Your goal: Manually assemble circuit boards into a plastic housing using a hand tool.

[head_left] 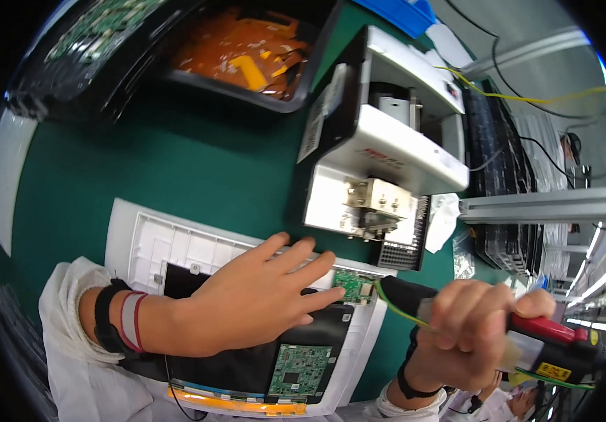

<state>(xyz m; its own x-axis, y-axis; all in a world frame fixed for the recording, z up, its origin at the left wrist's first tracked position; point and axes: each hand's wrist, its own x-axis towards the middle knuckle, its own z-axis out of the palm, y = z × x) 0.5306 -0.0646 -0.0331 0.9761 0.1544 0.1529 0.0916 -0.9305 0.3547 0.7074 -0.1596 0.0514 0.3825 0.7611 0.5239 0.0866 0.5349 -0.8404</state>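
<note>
In front of me lies a white plastic housing (123, 235) with a black panel (232, 369) set in it. My left hand (260, 292) rests over it with the fingers spread, the fingertips close to a small green circuit board (348, 283). A larger green circuit board (301, 371) sits on the lower part of the panel, and an orange flex strip (236, 402) runs along the near edge. My right hand (468, 334) is wrapped round an electric screwdriver (552, 329) with a red lever. Its black front end points left, beside the small board; the bit cannot be made out.
A white and black bench machine (405, 144) stands beyond the housing. Farther back are a black bin (292, 105) of orange flex parts and a black tray (78, 91) of green boards. A metal post (528, 206) and stacked black trays (503, 197) are at right. A co-worker (517, 402) appears lower right.
</note>
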